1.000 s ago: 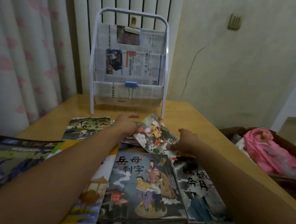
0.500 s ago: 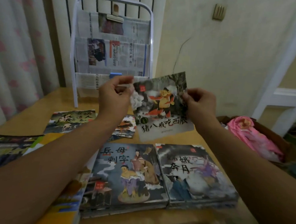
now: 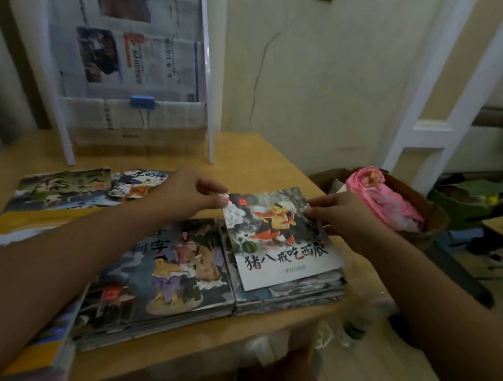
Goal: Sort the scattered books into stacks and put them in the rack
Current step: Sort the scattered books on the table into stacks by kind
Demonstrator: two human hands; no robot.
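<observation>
We reach both forearms forward; our left hand [image 3: 190, 191] pinches with thumb and fingertips, our right hand [image 3: 340, 217] curls in a matching pinch grip.

A pale cream wall [image 3: 323, 77] stands behind the wooden table [image 3: 246, 152], with a thin crack [image 3: 259, 71] running down it. To the right is a white door frame [image 3: 440, 118]. A brown box [image 3: 427, 211] of pink cloth [image 3: 381, 194] sits beside the table. The light is dim and yellowish.

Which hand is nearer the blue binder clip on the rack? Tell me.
Left. The left hand lies below the blue binder clip, slightly right; the right hand is much farther right.
</observation>
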